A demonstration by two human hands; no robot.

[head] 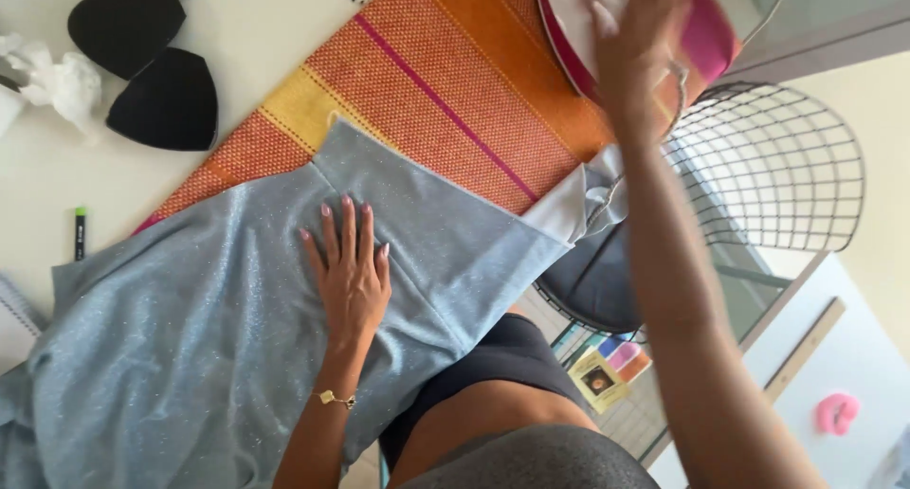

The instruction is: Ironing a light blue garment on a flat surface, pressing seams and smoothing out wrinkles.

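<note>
The left hand (349,266) lies flat, fingers spread and holding nothing, on glittery pale-blue fabric (190,337) draped over a striped orange cloth (445,81) on the worktop (251,34). The fabric looks light, soft and limp, likely to slide, so it is best pinned flat or pinched at a folded edge. The right hand (637,36) grips what seems a pink-and-white iron (706,39), fingers wrapped around it, above the cloth's far end.

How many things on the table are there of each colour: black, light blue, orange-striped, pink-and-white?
Black bra cups: 2
Black marker pen: 1
Light blue glittery fabric: 1
Orange striped cloth: 1
Pink-and-white iron: 1
Total: 6
</note>
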